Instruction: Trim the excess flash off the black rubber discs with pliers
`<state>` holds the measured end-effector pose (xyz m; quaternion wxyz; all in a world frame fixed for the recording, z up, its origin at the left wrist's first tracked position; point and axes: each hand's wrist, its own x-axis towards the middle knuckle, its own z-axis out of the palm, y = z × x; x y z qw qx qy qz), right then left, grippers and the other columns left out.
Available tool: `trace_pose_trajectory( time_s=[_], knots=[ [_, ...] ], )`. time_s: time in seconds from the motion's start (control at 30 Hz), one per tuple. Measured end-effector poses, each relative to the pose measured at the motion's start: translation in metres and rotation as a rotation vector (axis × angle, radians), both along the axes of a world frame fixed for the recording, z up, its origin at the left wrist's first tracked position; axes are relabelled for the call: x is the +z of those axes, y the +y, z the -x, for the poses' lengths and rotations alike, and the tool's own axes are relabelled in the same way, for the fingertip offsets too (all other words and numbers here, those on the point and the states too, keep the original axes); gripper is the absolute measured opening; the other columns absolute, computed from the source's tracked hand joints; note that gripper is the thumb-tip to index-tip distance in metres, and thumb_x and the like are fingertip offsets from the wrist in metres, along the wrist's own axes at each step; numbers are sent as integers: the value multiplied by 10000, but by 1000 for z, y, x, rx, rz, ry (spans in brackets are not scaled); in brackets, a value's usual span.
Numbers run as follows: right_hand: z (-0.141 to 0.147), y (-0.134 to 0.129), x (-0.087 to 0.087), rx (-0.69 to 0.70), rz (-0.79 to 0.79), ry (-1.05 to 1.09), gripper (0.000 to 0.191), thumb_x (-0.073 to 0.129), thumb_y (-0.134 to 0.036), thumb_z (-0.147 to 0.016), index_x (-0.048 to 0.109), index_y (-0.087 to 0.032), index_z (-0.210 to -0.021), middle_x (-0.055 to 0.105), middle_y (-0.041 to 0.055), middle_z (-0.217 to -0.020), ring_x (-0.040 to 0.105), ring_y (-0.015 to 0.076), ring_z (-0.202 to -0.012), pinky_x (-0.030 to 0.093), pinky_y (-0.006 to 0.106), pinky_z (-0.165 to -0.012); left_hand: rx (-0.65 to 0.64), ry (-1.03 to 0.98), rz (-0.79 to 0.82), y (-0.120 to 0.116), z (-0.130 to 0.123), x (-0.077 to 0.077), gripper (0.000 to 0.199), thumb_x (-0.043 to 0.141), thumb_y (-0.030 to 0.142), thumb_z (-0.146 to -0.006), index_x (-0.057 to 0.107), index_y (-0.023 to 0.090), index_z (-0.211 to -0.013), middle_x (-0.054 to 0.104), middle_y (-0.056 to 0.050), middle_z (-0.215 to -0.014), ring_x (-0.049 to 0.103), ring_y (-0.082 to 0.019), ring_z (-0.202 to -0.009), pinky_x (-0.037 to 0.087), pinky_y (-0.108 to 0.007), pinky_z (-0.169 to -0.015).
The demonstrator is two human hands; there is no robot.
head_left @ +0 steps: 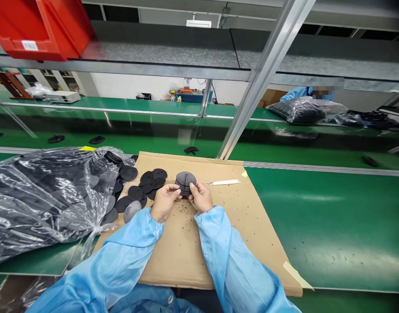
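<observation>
Between my two hands is a small stack of round dark grey discs, the top one with a raised bar across its middle. My left hand pinches the stack's lower left edge with thumb and fingertips. On the lower right edge, the thumb and fingers of my right hand are closed. Loose black discs lie overlapping to the left of my hands, along with a lighter grey disc. A white-handled craft knife rests right of the stack. Beneath everything is a cardboard sheet with dark crumbs on it.
A clear plastic bag full of discs lies at the left, spilling at its mouth. A slanting metal post rises behind the cardboard. Black parts sit on the green belt beyond. A red bin hangs upper left; a person is far right.
</observation>
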<state>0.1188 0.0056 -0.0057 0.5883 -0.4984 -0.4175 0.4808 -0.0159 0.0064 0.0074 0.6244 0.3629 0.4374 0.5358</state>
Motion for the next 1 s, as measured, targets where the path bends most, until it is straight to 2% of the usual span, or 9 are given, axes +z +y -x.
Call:
trace_pose_trajectory(
  time_s=[0.2,0.3,0.63,0.73,0.83,0.93,1.0],
  knots=[
    [2,-2,3,0,19,7,416,663,-554,-698,580,-172,-839,475,-68,-522,401,55,-380,308,173,-348,5,12,12,0,0,1,301,808,205,-577,623,122,-800,633,1,-676,612,-91,-558,512,-238,-616],
    [2,-2,4,-4,50,7,422,670,-559,-685,571,-172,-821,473,-71,-477,395,58,-370,299,167,-344,-3,24,5,-1,1,2,301,805,209,-587,621,121,-809,633,-3,-671,613,-98,-558,511,-243,-609],
    [0,-2,4,13,108,76,453,673,-570,-683,563,-158,-837,446,-79,-371,339,54,-312,268,156,-315,-68,-10,-96,-7,1,3,402,790,291,-627,618,126,-950,655,-43,-836,612,-101,-639,540,-265,-651],
    [0,-2,5,22,119,115,457,689,-557,-669,573,-157,-856,439,-83,-384,343,53,-308,259,155,-304,-89,1,-190,-8,0,1,507,763,306,-668,578,155,-1116,652,-78,-981,634,-134,-773,540,-266,-690],
    [-1,-2,9,42,170,222,441,713,-518,-648,575,-157,-861,471,-72,-451,336,44,-302,224,156,-284,-75,47,-309,-9,3,2,655,747,292,-700,479,202,-1291,592,-117,-1194,617,-183,-1007,520,-292,-842],
    [-2,-4,15,109,220,338,454,746,-455,-625,582,-149,-917,502,-61,-512,321,34,-298,203,160,-279,-33,74,-375,-8,8,4,643,729,302,-727,486,225,-1317,493,-115,-1361,517,-220,-1216,445,-302,-993],
    [-2,-5,17,140,232,357,479,755,-423,-627,583,-147,-979,513,-59,-531,321,36,-298,213,166,-280,-49,67,-380,-7,10,3,590,703,329,-758,513,226,-1307,484,-98,-1388,475,-228,-1269,407,-302,-1040]
  ],
)
